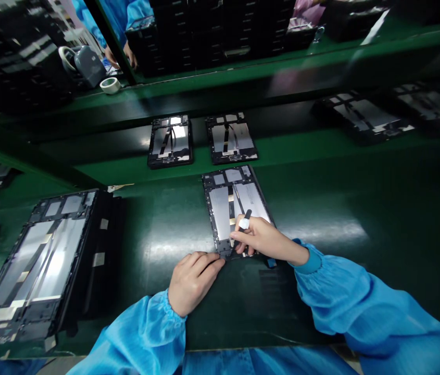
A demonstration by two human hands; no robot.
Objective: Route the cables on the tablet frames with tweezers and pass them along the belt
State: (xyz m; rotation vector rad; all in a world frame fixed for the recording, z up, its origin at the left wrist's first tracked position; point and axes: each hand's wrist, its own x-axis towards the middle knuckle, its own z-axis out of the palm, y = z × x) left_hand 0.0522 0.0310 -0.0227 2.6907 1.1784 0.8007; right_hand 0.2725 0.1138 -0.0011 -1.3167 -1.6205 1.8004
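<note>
An opened tablet [232, 200] with its back off lies flat on the green bench [360, 208] in front of me. My right hand [261, 238] pinches a thin black tool [244, 219] like a pen, its tip down on the tablet's near edge; a white wrap sits on one finger. My left hand [192, 278] rests on the bench, fingers curled, fingertips pressing the tablet's near left corner. Both arms wear blue sleeves.
A stack of opened tablets [40, 265] lies at the left. Two more opened tablets [170, 139] [230, 136] sit on the dark belt behind, others [364, 119] farther right. Across the belt, another person's hand [129, 53], a tape roll [110, 85], and stacked black trays [220, 31].
</note>
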